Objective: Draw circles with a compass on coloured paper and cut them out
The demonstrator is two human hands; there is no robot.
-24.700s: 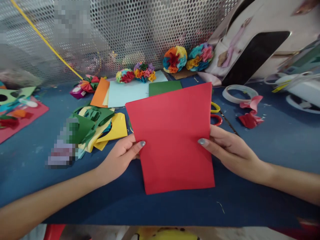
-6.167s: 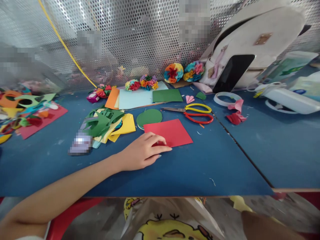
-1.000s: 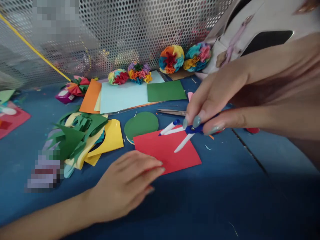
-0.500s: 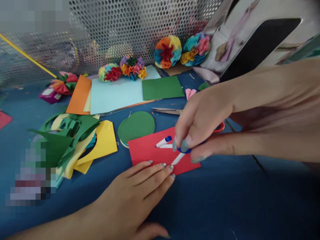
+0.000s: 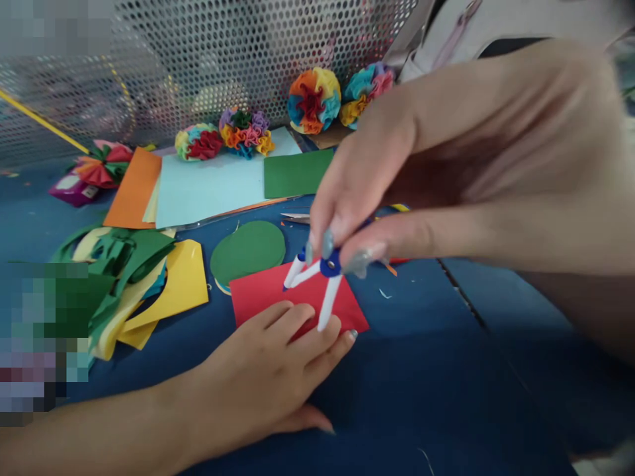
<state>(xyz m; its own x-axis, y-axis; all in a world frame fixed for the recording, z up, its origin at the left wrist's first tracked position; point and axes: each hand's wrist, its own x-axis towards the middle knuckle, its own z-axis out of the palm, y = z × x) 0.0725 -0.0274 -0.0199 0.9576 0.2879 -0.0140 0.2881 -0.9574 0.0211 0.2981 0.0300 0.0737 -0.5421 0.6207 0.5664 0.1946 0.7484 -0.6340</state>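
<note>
Between the thumb and fingers of my right hand (image 5: 397,185) is a white and blue compass (image 5: 328,301), its legs pointing down over the red paper (image 5: 258,291). One leg carries a small white pen with a blue cap end at its side. My left hand (image 5: 278,357) rests palm down across the paper's lower edge, fingers stretched out and holding nothing. The tip of the other leg meets my left fingers in the view; whether it touches them I cannot tell. Green paper circles (image 5: 248,254) lie just behind the red paper.
Green and yellow paper scraps (image 5: 183,277) are piled at the left. Behind lie light blue (image 5: 213,188), orange (image 5: 131,192) and green sheets (image 5: 297,173), with crepe paper flowers (image 5: 315,100) by a perforated metal panel (image 5: 198,59). Scissors (image 5: 296,217) lie partly behind my right hand.
My right hand has moved left and up with the compass, which now stands more upright. My left fingers have bent slightly and shifted on the red paper. The view has swung a little right.
</note>
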